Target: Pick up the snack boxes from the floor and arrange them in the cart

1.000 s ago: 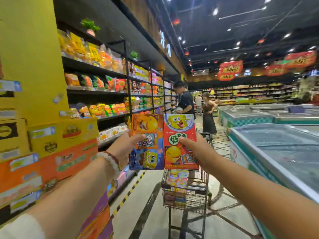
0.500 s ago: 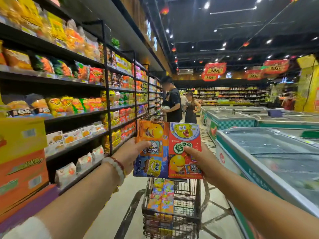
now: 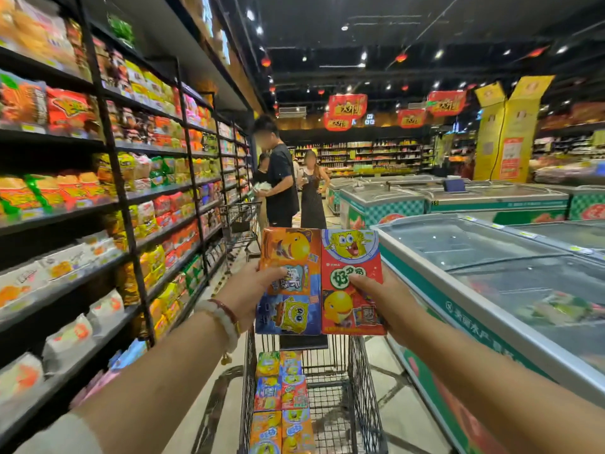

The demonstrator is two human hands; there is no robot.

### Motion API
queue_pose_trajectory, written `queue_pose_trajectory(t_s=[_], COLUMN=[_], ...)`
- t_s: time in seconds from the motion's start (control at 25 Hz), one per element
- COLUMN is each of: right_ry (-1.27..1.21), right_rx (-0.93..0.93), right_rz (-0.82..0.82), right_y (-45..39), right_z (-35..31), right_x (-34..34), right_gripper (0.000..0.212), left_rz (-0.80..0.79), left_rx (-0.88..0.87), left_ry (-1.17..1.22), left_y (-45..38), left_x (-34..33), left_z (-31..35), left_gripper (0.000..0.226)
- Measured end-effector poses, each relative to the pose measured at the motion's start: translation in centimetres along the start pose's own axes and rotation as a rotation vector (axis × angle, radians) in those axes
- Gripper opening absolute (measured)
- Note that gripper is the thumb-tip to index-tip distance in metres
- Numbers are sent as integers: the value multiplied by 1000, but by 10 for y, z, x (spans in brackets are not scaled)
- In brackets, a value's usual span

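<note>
Two snack boxes are held up side by side above the cart, edges touching, their printed faces turned toward the camera. The left hand (image 3: 252, 290) grips the orange-and-blue box (image 3: 289, 283), thumb curled across its front near the middle and the other fingers hidden behind it. The right hand (image 3: 383, 299) grips the red box (image 3: 352, 257) the same way, thumb pressed on the front over the green round lettering, the rest of the fingers out of sight behind the cardboard. A pale bead bracelet (image 3: 226, 326) with a red cord sits on the left wrist.

Below the held pair stands the wire cart (image 3: 363, 398), its basket seen from above. More snack boxes (image 3: 281, 401) of the same kind (orange, blue, red and yellow prints) lie flat in two columns along the left side of the basket, packed edge to edge; the right part of the basket shows bare mesh.

To the left runs a long black shelf rack (image 3: 124, 204) loaded with bagged snacks. To the right are glass-topped chest freezers (image 3: 491, 253) with green trim. Further down the aisle a person in a dark shirt (image 3: 278, 185) stands beside a second cart (image 3: 240, 221), with a person in a dark dress (image 3: 312, 194) near them. Red banners (image 3: 347, 108) hang from the dark ceiling.
</note>
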State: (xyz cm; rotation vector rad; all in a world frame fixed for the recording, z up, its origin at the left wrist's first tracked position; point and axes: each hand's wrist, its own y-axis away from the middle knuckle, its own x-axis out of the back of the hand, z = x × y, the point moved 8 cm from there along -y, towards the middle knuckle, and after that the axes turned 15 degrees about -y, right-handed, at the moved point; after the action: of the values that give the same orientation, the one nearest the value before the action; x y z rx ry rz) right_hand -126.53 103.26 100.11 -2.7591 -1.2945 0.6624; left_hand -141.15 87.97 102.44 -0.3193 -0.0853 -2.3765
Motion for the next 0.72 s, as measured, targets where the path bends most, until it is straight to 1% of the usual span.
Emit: queue_pose_trajectory(t_s=[0.08, 0.2, 0.28, 0.36, 0.4, 0.48, 0.56, 0.6, 0.64, 0.72], right_ry=[4, 24, 23, 33, 31, 29, 43, 36, 27, 21], right_rx=[-12, -47, -84, -112, -126, -164, -189, -203, -222, -259], right_rz=[11, 2, 17, 27, 28, 23, 30, 46, 69, 113], right_y=[-37, -97, -131, -160, -174, -199, -226, -238, -249, -269], right_z=[12, 36, 52, 67, 75, 95, 120, 133, 146, 173], right_x=[11, 24, 31, 34, 35, 33, 32, 32, 33, 35], right_gripper=[34, 41, 45, 41, 39, 44, 50, 55, 61, 66], left_rz=[-14, 34, 26, 10, 10, 40, 109, 131, 130, 96], left_rx=[4, 8, 32, 58, 67, 75, 117, 137, 146, 159], left_ry=[11, 23, 24, 23, 20, 29, 77, 86, 84, 60], left_y=[-40, -98, -131, -160, -173, -199, -229, -243, -258, -284], left_x=[-6, -7, -7, -6, -3, 9, 23, 29, 31, 33], left_z=[-8, -22, -33, -46, -53, -68, -91, -103, -116, -139], left_gripper=[13, 11, 10, 14, 16, 24, 44, 51, 48, 15])
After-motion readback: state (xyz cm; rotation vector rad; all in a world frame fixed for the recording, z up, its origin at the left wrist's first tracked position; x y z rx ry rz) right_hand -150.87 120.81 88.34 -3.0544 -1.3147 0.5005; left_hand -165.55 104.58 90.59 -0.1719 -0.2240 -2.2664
